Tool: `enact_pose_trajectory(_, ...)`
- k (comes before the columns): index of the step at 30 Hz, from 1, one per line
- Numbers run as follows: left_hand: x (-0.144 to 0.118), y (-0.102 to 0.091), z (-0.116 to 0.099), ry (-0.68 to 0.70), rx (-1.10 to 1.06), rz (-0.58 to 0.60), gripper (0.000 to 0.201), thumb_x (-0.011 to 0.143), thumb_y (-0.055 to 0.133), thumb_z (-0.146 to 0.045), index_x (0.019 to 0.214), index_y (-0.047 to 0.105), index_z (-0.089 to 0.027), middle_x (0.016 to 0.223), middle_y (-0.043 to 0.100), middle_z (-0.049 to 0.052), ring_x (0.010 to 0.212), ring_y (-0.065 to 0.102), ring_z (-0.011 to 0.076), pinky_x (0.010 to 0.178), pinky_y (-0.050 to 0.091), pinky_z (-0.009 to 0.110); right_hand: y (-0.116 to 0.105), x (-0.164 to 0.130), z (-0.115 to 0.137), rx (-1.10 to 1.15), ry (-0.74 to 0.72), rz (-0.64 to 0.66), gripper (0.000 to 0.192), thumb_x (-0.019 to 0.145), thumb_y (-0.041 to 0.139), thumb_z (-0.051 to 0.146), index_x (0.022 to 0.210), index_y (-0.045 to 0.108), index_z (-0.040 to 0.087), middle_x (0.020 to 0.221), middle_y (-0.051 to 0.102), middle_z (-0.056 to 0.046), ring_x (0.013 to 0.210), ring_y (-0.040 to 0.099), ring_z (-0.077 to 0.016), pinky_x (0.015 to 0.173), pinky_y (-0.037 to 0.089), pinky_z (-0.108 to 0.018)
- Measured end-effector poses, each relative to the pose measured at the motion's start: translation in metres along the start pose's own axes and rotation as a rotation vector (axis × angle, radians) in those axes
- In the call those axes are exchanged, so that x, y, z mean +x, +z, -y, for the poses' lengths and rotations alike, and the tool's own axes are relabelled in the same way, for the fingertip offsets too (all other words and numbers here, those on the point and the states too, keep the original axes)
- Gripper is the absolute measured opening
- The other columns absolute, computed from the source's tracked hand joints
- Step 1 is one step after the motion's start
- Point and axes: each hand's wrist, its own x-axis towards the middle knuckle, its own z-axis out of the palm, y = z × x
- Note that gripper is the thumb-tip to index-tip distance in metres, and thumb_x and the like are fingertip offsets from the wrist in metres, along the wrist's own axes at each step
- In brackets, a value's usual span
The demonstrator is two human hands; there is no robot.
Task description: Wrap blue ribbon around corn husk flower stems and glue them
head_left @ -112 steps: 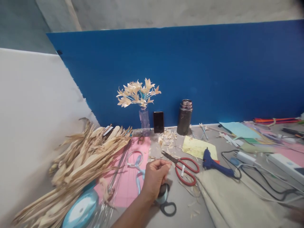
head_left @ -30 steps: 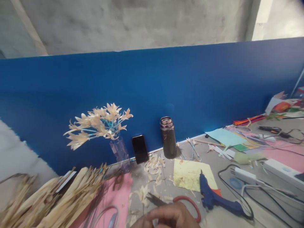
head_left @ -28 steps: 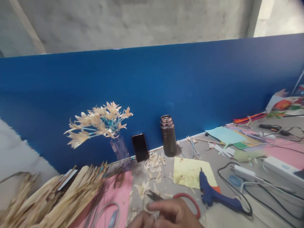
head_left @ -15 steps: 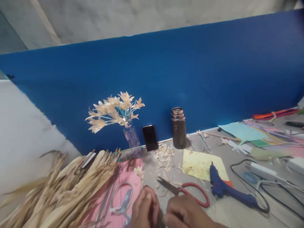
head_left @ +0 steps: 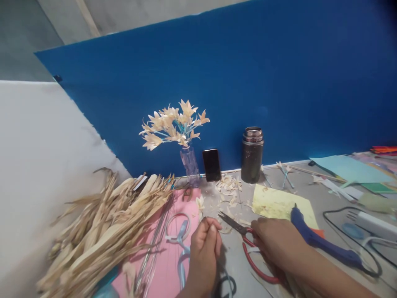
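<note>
My right hand point(head_left: 273, 240) is closed over one handle of the red-handled scissors point(head_left: 252, 263), whose dark blades point up and left. The blades lie close to the table, and the fingers on the handle are partly hidden. Just left of the blades, my left hand point(head_left: 206, 238) is closed with thumb and fingers pressed together. What it holds, if anything, I cannot make out. Beyond it lies a pale husk flower point(head_left: 200, 203) at the edge of the pink sheet point(head_left: 186, 198). Pale husk scraps point(head_left: 228, 185) are scattered past the scissors.
Dried corn husks point(head_left: 118, 231) pile up at left, beside thin wires point(head_left: 151, 256). At the back stand a vase point(head_left: 190, 165) of husk flowers point(head_left: 176, 124), a phone point(head_left: 211, 165) and an uncapped flask point(head_left: 252, 159). A blue glue gun point(head_left: 322, 246) lies at right near yellow paper point(head_left: 269, 200).
My right hand has moved onto the scissors' handle, and the scissors have turned with their handles nearer me. My left hand has moved forward. The whole view has shifted.
</note>
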Motion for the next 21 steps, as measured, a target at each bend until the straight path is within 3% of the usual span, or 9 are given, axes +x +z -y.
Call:
enact_pose_trajectory(5, 0.001, 0.003, 0.002, -0.075, -0.041, 0.012, 0.04, 0.086, 0.058, -0.058, 0.08, 0.056, -0.018, 0.043, 0.036, -0.01, 0.041, 0.022, 0.0062, 0.042, 0.017, 0.018, 0.009, 0.006, -0.004, 0.037, -0.04, -0.04, 0.023, 0.082, 0.053, 0.005, 0.091, 0.07, 0.017, 0.091, 0.074, -0.012, 0.081, 0.071, -0.0278, 0.058, 0.029, -0.031)
enact_pose_trajectory(10, 0.0, 0.006, 0.007, -0.151, 0.057, 0.039, 0.035, 0.084, 0.062, -0.05, 0.08, 0.062, -0.015, 0.039, 0.037, -0.01, 0.038, 0.022, 0.0056, 0.04, 0.015, 0.019, 0.021, 0.013, -0.003, 0.256, -0.116, -0.15, 0.021, 0.089, 0.048, 0.012, 0.085, 0.066, 0.02, 0.085, 0.071, -0.007, 0.075, 0.065, -0.0208, 0.062, 0.032, -0.03)
enact_pose_trajectory(14, -0.002, 0.011, 0.007, -0.183, 0.153, 0.054, 0.024, 0.079, 0.066, -0.038, 0.072, 0.06, -0.016, 0.037, 0.039, -0.009, 0.035, 0.024, 0.0049, 0.04, 0.016, 0.02, 0.018, 0.01, 0.002, 0.575, -0.13, -0.211, 0.016, 0.088, 0.049, 0.02, 0.082, 0.064, 0.021, 0.082, 0.069, -0.003, 0.076, 0.062, -0.0193, 0.068, 0.039, -0.029)
enact_pose_trajectory(17, -0.006, 0.015, 0.005, -0.211, 0.162, 0.09, 0.02, 0.075, 0.067, -0.032, 0.066, 0.056, -0.018, 0.037, 0.039, -0.01, 0.034, 0.025, 0.005, 0.04, 0.017, 0.02, 0.01, 0.006, 0.008, 0.924, -0.147, -0.169, 0.017, 0.086, 0.054, 0.031, 0.083, 0.067, 0.02, 0.077, 0.069, -0.003, 0.072, 0.062, -0.0192, 0.067, 0.043, -0.029)
enact_pose_trajectory(21, -0.014, 0.022, 0.006, -0.218, 0.132, 0.238, 0.017, 0.073, 0.068, -0.03, 0.066, 0.058, -0.018, 0.042, 0.039, -0.009, 0.036, 0.027, 0.0054, 0.04, 0.018, 0.022, 0.008, -0.001, 0.02, 1.172, -0.215, -0.151, 0.03, 0.079, 0.062, 0.043, 0.089, 0.075, 0.018, 0.085, 0.071, -0.007, 0.077, 0.063, -0.0217, 0.07, 0.046, -0.031)
